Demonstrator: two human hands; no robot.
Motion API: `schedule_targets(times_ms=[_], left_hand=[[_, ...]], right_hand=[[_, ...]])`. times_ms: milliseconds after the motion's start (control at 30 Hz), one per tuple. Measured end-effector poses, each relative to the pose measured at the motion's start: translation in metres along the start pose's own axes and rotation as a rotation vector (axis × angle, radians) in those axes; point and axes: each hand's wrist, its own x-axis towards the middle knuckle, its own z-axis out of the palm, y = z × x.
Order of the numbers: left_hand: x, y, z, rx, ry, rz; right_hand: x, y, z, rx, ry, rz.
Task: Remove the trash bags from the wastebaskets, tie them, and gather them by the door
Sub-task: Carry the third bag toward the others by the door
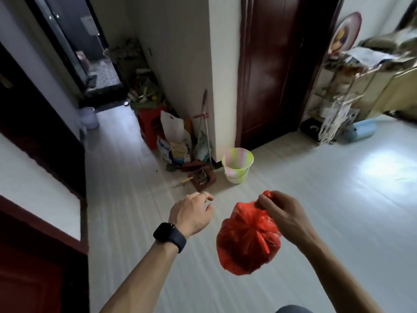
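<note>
A red plastic trash bag (247, 241) hangs in the air in front of me, bunched at its top. My right hand (278, 211) pinches that gathered top. To the left of the bag, apart from it, my left hand (193, 213) holds nothing, its fingers loosely curled, a dark watch on the wrist. A striped pastel wastebasket (237, 164) stands on the floor by the wall corner, with no bag visible inside. A pale lilac wastebasket (89, 117) stands far left down the hallway.
A dark wooden door (273, 71) stands shut behind the striped basket. Bags, a broom, a red stool and a dustpan (204, 177) clutter the floor along the wall. A loaded shelf rack (334, 105) stands at the right. Pale tiled floor (327, 199) spreads to the right.
</note>
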Motion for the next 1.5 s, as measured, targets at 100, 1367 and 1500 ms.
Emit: schedule_targets(times_ms=[100,1367,1500], left_hand=[[0.038,0.024,0.002,0.006,-0.002,0.017],[0.526,0.687,0.138,0.155,-0.189,0.877],[0.559,0.774,0.165,0.156,-0.203,0.892]], right_hand=[[0.033,0.009,-0.023,-0.031,0.004,-0.010],[0.292,0.229,-0.580,-0.018,0.759,0.328],[0.306,0.279,-0.665,0.007,0.812,0.366]])
